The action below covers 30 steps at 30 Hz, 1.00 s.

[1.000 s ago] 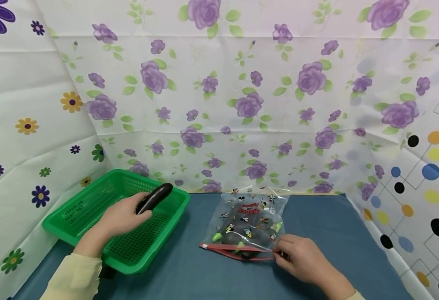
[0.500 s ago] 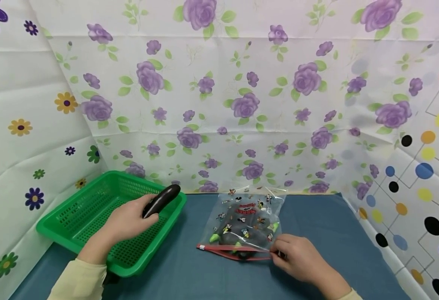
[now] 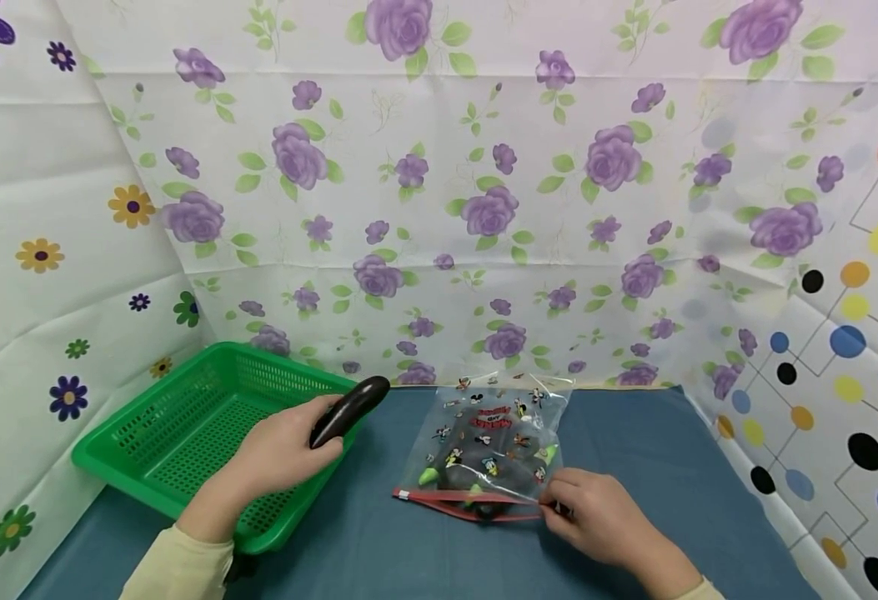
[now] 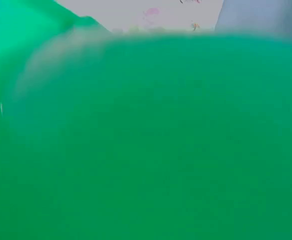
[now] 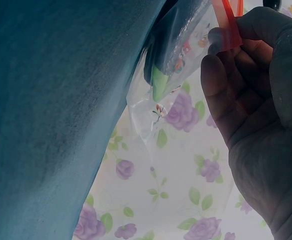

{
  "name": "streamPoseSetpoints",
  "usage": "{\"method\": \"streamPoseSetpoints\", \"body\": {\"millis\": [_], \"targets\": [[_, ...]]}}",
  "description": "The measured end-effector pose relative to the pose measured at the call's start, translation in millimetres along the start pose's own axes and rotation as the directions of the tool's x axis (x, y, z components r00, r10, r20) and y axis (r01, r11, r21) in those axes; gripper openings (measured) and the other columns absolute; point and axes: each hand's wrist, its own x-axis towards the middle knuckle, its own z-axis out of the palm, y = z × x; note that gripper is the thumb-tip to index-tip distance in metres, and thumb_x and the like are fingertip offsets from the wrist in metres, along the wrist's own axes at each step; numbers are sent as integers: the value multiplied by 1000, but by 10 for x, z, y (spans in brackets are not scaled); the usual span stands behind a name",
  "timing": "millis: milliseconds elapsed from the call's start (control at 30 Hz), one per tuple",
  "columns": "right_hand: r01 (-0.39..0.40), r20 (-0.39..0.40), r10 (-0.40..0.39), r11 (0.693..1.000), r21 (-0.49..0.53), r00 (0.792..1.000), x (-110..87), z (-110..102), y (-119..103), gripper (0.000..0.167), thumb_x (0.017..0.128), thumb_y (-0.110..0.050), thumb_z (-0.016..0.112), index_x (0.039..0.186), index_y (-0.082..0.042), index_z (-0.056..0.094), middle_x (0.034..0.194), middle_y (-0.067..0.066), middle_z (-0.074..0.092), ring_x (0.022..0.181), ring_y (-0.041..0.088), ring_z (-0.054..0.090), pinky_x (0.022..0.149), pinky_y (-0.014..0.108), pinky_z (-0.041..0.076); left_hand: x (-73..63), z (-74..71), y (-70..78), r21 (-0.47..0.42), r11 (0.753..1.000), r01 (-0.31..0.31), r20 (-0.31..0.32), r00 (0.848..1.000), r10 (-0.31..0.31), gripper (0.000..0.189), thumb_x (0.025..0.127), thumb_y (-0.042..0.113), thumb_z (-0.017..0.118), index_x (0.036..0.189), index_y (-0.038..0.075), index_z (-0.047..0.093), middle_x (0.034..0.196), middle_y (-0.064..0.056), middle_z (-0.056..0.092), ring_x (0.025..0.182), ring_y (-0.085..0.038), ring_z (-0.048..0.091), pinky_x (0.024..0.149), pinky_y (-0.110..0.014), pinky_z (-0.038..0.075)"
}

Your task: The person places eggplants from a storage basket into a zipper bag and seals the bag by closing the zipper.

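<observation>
My left hand (image 3: 277, 450) grips a glossy dark eggplant (image 3: 350, 412) above the right side of the green basket (image 3: 146, 483), its rounded end pointing up and right. A clear zip bag (image 3: 509, 396) with cartoon prints lies on the blue cloth, several dark vegetables with green ends inside it. Its red-edged mouth (image 3: 454, 497) faces me and gapes a little. At the right corner of that mouth, my right hand (image 3: 596, 512) pinches the edge between thumb and fingers. In the right wrist view the thumb and fingers hold the red strip (image 5: 228, 25). Green plastic fills most of the left wrist view.
The perforated basket stands at the left on the blue cloth (image 3: 378, 558). Behind rises a curtain (image 3: 439, 167) with purple roses; patterned sheets close off both sides. A small dark object (image 3: 242, 567) shows beneath my left wrist.
My left hand has carried the eggplant right, from over the basket's middle to its right rim. The right hand keeps its pinch on the bag's corner. The head view shifted slightly.
</observation>
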Motion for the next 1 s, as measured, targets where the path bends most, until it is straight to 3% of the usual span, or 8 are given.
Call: {"method": "streamPoseSetpoints", "body": {"millis": [433,767,1000], "targets": [[12,-10,-12,1000,3,1000,1,6,5,21,89,-8,90,92,-24,77,88,-17,64,72,-9,50,60,13,42,-26,114,188,8,998,-60,3,998,60,61,104,30,71,162,15,57,132,-6,73,76,-11,60,65,-40,48],[12,-11,-12,1000,10,1000,-14,21,23,22,89,-8,90,92,-25,76,89,-18,63,72,-9,50,60,13,42,-56,212,336,18,997,-71,-4,997,71,60,104,26,71,162,17,58,107,5,71,61,-9,56,57,-36,47],[21,-13,-21,1000,8,1000,-12,26,17,23,88,-7,90,93,-25,77,89,-18,64,72,-9,50,60,12,42,-82,303,384,25,994,-108,-11,994,109,60,103,27,72,160,18,59,110,7,72,64,-6,55,59,-35,46]]}}
